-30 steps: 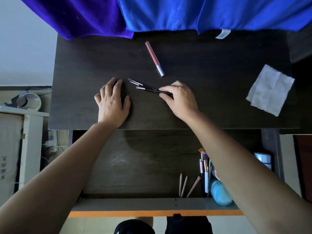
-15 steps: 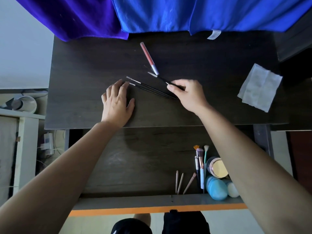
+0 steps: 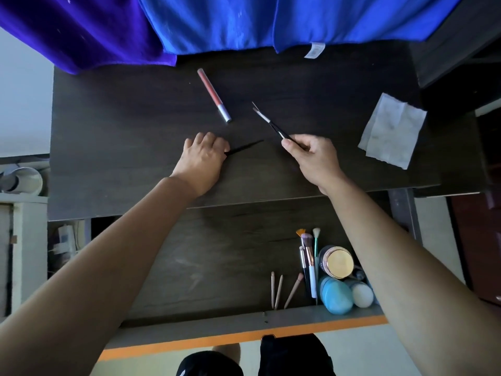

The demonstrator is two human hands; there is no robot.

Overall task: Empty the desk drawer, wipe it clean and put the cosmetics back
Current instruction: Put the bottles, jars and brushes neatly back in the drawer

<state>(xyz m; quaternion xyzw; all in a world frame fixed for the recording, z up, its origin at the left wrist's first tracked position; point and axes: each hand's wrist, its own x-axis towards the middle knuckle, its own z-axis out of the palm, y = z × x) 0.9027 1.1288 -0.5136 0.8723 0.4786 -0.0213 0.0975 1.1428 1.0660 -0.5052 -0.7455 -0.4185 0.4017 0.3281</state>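
Observation:
My right hand (image 3: 314, 156) pinches thin black makeup brushes (image 3: 268, 122), their tips pointing up-left just above the dark desk top (image 3: 135, 131). Curled on the desk, my left hand (image 3: 204, 156) grips another thin black brush (image 3: 248, 146) whose handle sticks out to the right. A pink lip gloss tube (image 3: 214, 95) lies on the desk behind my hands. The open drawer (image 3: 217, 261) below holds several brushes (image 3: 309, 261), three thin pencils (image 3: 282, 290), a gold-lidded jar (image 3: 337, 263) and a blue sponge case (image 3: 336, 295) at its right end.
A white wipe (image 3: 393, 130) lies on the desk's right side. Blue and purple cloths (image 3: 217, 20) hang over the desk's far edge. The drawer's front rail has an orange edge (image 3: 244, 336). A white shelf (image 3: 24, 240) stands to the left.
My right hand lifted black brushes and moved right, swinging their tips up. My left hand went from flat to curled around one black brush left on the desk.

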